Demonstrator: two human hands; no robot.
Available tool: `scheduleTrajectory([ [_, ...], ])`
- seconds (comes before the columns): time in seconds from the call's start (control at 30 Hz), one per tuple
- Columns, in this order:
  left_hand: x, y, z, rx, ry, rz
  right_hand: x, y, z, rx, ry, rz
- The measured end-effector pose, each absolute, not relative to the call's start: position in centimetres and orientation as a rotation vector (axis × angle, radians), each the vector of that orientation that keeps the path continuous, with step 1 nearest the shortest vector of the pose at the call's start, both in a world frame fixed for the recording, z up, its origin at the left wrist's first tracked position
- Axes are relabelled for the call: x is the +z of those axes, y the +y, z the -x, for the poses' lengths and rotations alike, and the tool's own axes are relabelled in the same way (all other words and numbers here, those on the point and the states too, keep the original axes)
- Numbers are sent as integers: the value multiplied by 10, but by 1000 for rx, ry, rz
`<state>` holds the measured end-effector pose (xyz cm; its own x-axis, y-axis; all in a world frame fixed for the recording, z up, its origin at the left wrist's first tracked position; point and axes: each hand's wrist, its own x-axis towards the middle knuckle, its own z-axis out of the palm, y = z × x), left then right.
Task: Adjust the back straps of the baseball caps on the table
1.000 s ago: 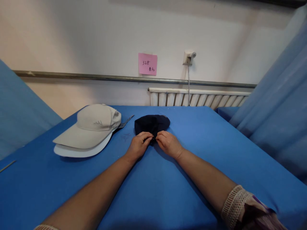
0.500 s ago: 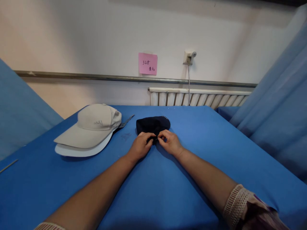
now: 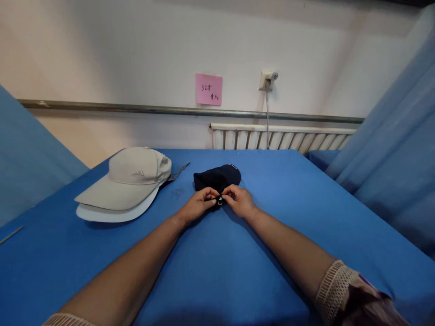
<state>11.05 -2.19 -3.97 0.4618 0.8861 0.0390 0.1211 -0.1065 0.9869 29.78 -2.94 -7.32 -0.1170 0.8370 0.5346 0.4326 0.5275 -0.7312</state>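
Observation:
A black cap (image 3: 210,177) lies on the blue-covered table, its brim pointing to the far right. At its near edge, a dark strap with a small shiny metal buckle (image 3: 220,202) shows between my hands. My left hand (image 3: 200,202) pinches the strap area from the left, thumb and forefinger together. From the right, my right hand (image 3: 240,200) pinches the same area close to the buckle. The fingertips nearly meet, and they hide part of the strap.
To the left, a beige cap (image 3: 132,170) rests on top of a white-brimmed cap (image 3: 108,213) with a dark strap. A thin stick (image 3: 12,235) lies at the left edge. Behind the blue table (image 3: 217,280) are a radiator (image 3: 285,138) and a metal rail (image 3: 142,108); blue curtains (image 3: 401,149) hang on both sides.
My left hand has shifted slightly left and its fingers have straightened a little. The metal buckle between the hands now shows more clearly. The black cap's near side has shifted slightly.

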Motion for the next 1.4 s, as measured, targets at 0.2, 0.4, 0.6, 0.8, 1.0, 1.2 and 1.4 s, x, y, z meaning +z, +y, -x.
scheduleTrajectory([
  [0.2,-42,-23,-115,926,970,-1479,-71,-32,-297,439,-1704,982],
  [0.4,-44,-25,-116,963,1021,-1515,-72,-35,-295,457,-1706,948],
  [0.6,-46,-24,-118,975,1072,-1650,-77,-33,-292,433,-1726,975],
  [0.8,-43,-24,-120,970,1236,-1798,-77,-34,-291,440,-1754,976],
  [1.0,-48,-20,-118,997,1299,-1793,-77,-31,-291,520,-1620,979],
  [1.2,-52,-16,-116,994,1250,-1765,-78,-30,-292,555,-1532,1023],
  [1.4,-44,-18,-114,1021,1199,-1625,-75,-31,-299,519,-1667,975],
])
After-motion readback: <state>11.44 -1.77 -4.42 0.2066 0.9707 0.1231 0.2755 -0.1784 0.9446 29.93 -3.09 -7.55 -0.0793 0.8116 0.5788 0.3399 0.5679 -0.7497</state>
